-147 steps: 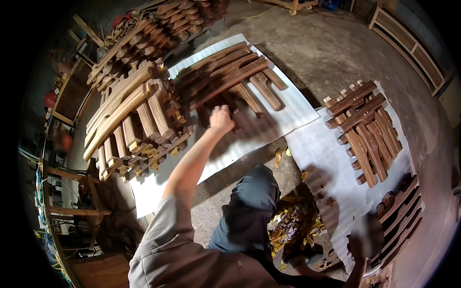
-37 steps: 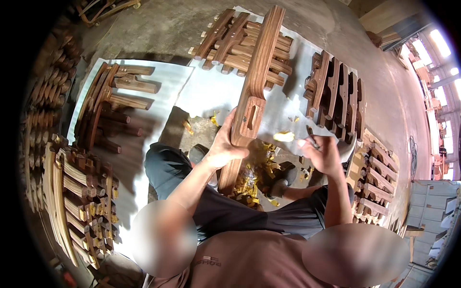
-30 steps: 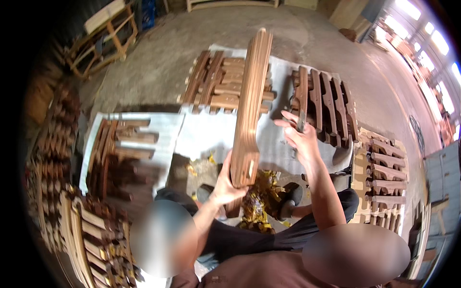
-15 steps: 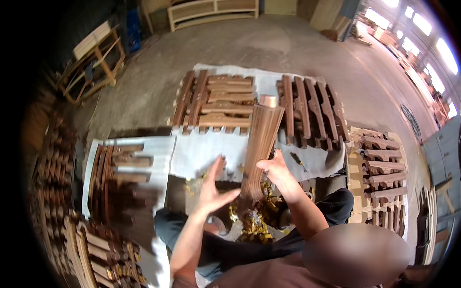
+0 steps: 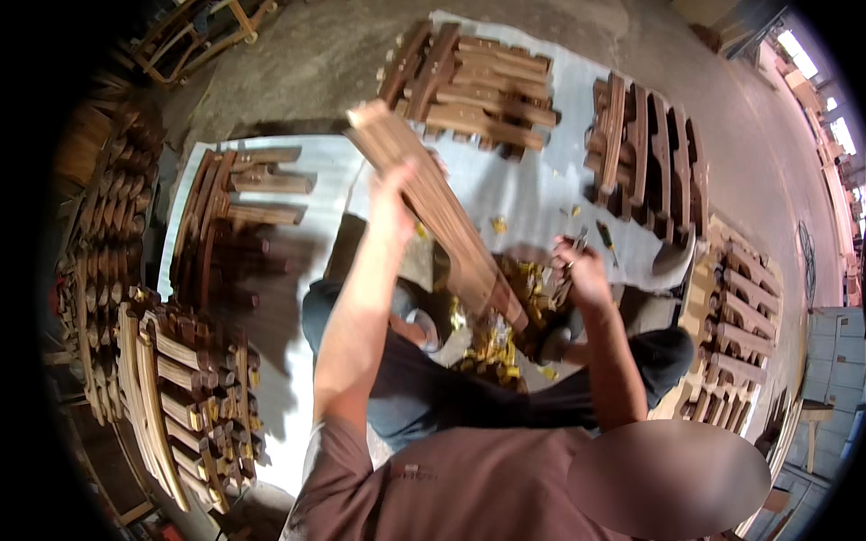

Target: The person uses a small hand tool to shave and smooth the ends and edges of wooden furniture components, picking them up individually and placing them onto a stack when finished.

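Observation:
My left hand (image 5: 393,194) is wrapped round a long brown wooden piece (image 5: 442,212), shaped like a furniture leg with a curved cut-out near its lower end. The piece slants from upper left down to the lower right, between my knees. My right hand (image 5: 585,273), apart from the wood, is closed on a small metal tool (image 5: 572,249) whose kind I cannot make out. Beside that hand, a screwdriver-like tool (image 5: 605,236) lies on the white sheet (image 5: 532,194). Crumpled yellow scraps (image 5: 492,347) lie on the floor below the wood.
Stacked wooden pieces (image 5: 496,90) lie on the sheet ahead, with another stack (image 5: 645,153) to their right. More pieces (image 5: 744,302) rest on cardboard at the right. On the left are wood on a white sheet (image 5: 266,185) and a tall pile (image 5: 180,397). A wooden frame (image 5: 203,41) stands far left.
My left hand, open before, now grips the wooden piece, which has tilted to the left. My right hand has let go of the wood and moved right. The view has shifted.

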Motion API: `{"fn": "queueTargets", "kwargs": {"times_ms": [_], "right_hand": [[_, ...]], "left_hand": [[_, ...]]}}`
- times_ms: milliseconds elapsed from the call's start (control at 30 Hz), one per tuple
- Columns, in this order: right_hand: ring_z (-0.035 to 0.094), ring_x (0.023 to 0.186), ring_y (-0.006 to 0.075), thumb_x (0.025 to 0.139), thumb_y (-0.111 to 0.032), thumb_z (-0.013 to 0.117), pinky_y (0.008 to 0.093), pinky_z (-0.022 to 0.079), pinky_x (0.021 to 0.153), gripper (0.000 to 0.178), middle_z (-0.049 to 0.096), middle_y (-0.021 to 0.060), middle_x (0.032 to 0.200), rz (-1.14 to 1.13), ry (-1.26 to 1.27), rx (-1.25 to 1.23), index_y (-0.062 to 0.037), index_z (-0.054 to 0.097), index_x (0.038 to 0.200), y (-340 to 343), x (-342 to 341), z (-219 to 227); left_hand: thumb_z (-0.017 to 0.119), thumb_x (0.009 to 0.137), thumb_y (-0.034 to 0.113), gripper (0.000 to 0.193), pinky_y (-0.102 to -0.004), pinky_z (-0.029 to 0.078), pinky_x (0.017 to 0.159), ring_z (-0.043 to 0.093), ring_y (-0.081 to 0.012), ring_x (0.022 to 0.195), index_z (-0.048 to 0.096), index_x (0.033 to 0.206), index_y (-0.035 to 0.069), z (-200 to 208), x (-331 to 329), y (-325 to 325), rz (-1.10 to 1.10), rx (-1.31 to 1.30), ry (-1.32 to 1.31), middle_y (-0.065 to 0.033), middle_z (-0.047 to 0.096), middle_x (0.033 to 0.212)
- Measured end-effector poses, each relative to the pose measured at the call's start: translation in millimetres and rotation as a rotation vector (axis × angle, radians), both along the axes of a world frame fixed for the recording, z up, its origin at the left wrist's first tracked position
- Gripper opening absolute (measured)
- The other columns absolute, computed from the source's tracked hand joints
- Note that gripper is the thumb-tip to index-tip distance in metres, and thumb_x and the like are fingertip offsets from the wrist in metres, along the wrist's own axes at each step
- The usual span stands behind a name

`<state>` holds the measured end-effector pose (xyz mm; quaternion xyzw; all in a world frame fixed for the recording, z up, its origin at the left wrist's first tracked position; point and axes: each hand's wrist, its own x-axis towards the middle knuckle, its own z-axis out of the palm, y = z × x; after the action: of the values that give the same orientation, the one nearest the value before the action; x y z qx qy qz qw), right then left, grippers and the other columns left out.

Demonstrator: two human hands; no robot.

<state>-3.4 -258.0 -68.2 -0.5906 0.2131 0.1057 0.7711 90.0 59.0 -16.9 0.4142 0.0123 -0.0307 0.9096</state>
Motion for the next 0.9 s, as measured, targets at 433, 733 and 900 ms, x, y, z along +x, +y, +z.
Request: {"fn": "queueTargets", "kwargs": {"times_ms": [433, 733, 900], "right_hand": [[0.065, 0.097, 0.0288, 0.063, -0.044, 0.086, 0.039, 0.054, 0.081, 0.069, 0.069, 0.0091, 0.109, 0.583, -0.786, -1.334, -0.0108, 0.065, 0.12, -10.4, -65.6, 13.5], [0.064, 0.079, 0.0284, 0.063, -0.041, 0.083, 0.0407, 0.055, 0.066, 0.069, 0.07, 0.0081, 0.081, 0.495, -0.641, -1.235, -0.0062, 0.063, 0.12, 13.5, -68.8, 15.6], [0.064, 0.077, 0.0316, 0.06, -0.027, 0.078, 0.0413, 0.055, 0.072, 0.042, 0.067, 0.0106, 0.077, 0.514, -0.539, -1.005, -0.0121, 0.073, 0.099, 25.3, -61.1, 24.3]], "left_hand": [[0.056, 0.09, 0.036, 0.053, -0.0525, 0.049, 0.09, 0.059, -0.0345, 0.099, 0.054, 0.126, -0.003, 0.3, 27.9, 77.7, 0.089, -0.252, 0.031, -0.0168, 0.06, 0.109], [0.054, 0.093, 0.042, 0.052, -0.0507, 0.042, 0.1, 0.057, -0.0322, 0.105, 0.055, 0.119, -0.002, 30.0, 57.4, 55.7, 0.158, -0.171, 0.092, -0.0167, 0.062, 0.112], [0.056, 0.094, 0.044, 0.072, -0.0482, 0.028, 0.117, 0.039, -0.0358, 0.138, 0.036, 0.147, -0.001, -10.0, 56.8, 96.8, -0.064, -0.148, 0.057, -0.0222, 0.045, 0.145]]}}
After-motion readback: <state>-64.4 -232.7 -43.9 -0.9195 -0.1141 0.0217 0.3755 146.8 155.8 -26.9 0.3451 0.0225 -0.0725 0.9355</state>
